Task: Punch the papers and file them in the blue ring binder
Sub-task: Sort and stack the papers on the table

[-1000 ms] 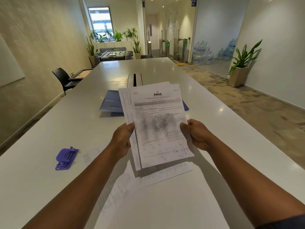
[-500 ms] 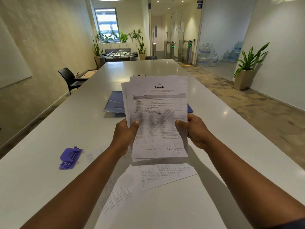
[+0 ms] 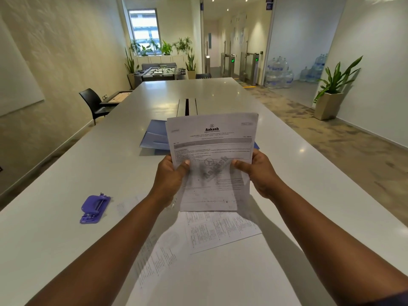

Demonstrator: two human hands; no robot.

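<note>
Head view: both hands hold a stack of printed papers (image 3: pixel 213 164) up off the white table (image 3: pixel 55 228), dead centre of the frame. Left hand (image 3: pixel 171 180) pinches the left edge, thumb on the front and fingers curled behind; right hand (image 3: pixel 258 173) does the same on the right edge. More loose sheets (image 3: pixel 220 233) lie flat on the table just below. The purple hole punch (image 3: pixel 95 208) sits at lower left, well apart from the hands. The blue ring binder (image 3: pixel 154 138) lies behind the stack, partly hidden. Paper's light and floppy, and I'd guess sheets slide easily, so gripping both side edges probably keeps them squared for punching.
</note>
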